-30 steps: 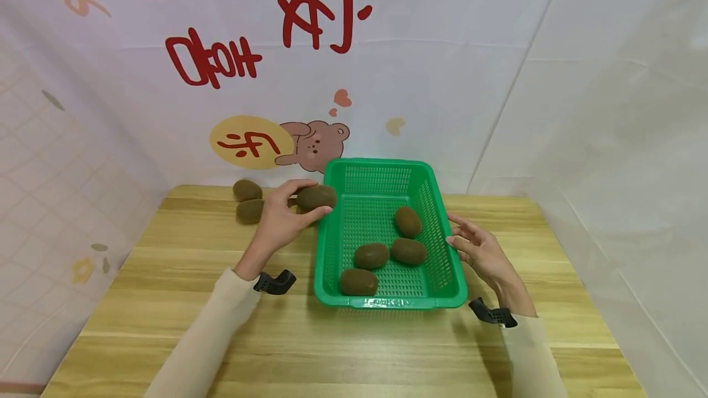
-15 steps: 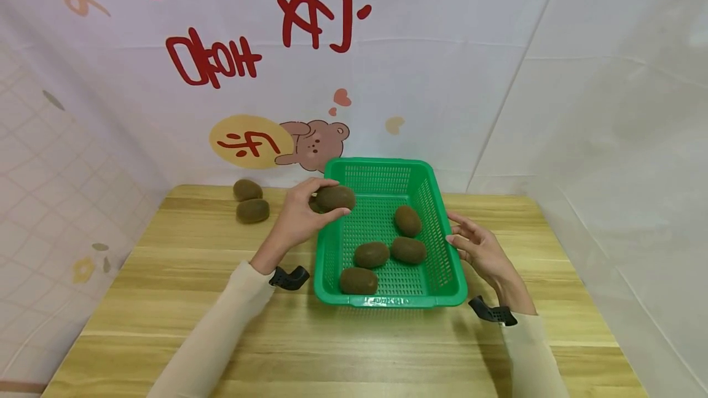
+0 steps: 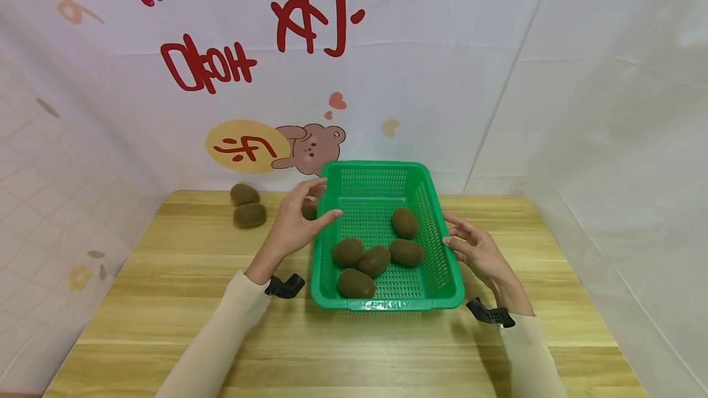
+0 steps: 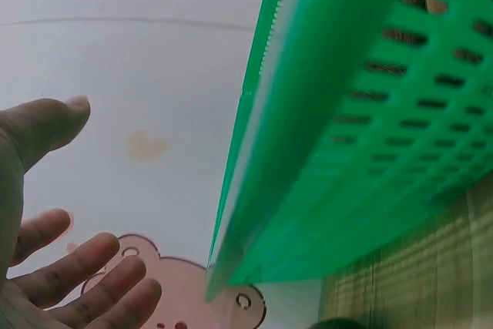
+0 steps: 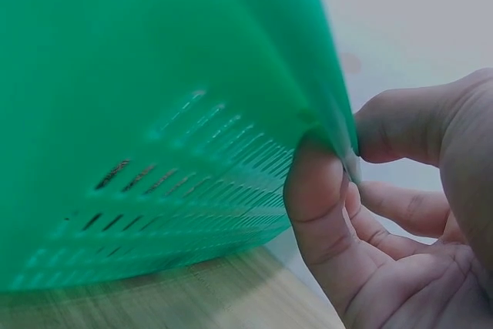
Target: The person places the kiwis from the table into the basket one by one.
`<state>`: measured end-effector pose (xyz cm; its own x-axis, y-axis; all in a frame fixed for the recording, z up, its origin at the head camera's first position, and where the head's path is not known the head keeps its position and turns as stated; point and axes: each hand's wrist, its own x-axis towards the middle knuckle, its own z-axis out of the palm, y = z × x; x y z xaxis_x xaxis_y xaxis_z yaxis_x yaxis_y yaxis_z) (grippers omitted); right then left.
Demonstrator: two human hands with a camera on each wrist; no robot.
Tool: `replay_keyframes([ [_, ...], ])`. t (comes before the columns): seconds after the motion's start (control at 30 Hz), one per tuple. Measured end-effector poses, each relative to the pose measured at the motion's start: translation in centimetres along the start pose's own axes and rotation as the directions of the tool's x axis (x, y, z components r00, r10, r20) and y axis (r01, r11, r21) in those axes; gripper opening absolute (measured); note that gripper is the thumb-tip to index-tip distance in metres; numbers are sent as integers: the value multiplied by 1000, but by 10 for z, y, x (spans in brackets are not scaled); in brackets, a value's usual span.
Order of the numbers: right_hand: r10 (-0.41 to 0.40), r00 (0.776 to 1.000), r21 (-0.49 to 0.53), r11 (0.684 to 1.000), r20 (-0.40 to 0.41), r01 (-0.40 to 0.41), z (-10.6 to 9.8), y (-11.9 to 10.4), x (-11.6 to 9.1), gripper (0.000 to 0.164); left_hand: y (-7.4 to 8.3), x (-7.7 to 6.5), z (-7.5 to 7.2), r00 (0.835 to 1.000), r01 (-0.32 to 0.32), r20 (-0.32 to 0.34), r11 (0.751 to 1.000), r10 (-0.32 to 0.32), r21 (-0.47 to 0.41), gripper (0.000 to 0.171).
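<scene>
My left hand (image 3: 290, 223) hovers at the left rim of a green plastic basket (image 3: 378, 304), thumb and fingers spread with nothing between them. In the left wrist view, its fingers (image 4: 104, 279) are apart from the basket wall (image 4: 308, 167). My right hand (image 3: 480, 252) pinches the basket's right rim; the right wrist view has the thumb (image 5: 400, 125) on one side of the rim and a finger (image 5: 320, 198) on the other. Several brown kiwis (image 3: 348, 253) lie in the basket, mostly toward its near side. Another kiwi (image 3: 309, 209) outside is partly hidden behind my left hand.
Two kiwis (image 3: 250, 215) lie close together on the wooden table (image 3: 354, 355) at the back left. A white printed cloth (image 3: 442, 66) hangs behind the table, and the basket's far end stands near it. More pale cloth flanks both sides.
My left hand carried a kiwi rightward over the basket's left rim and let it go. That kiwi now lies inside with the others, one of which has turned. The right hand stays on the rim.
</scene>
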<state>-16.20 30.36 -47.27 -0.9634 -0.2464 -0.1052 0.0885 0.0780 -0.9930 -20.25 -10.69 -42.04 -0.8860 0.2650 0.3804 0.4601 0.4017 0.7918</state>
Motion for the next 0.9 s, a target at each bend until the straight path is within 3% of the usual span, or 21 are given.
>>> replay_keyframes([
  [0.3,1,1000,3,1000,-6,-1,0,1,0,69,-12,-2,-15,999,28,-33,992,-24,121,79],
  [0.57,5,1000,-7,1000,-4,-5,-1,2,1,69,-33,-6,-29,993,98,-82,978,-84,187,85],
  [0.9,12,1000,-9,1000,-13,-12,0,1,1,69,-57,-12,-46,982,168,-124,966,-145,197,91],
])
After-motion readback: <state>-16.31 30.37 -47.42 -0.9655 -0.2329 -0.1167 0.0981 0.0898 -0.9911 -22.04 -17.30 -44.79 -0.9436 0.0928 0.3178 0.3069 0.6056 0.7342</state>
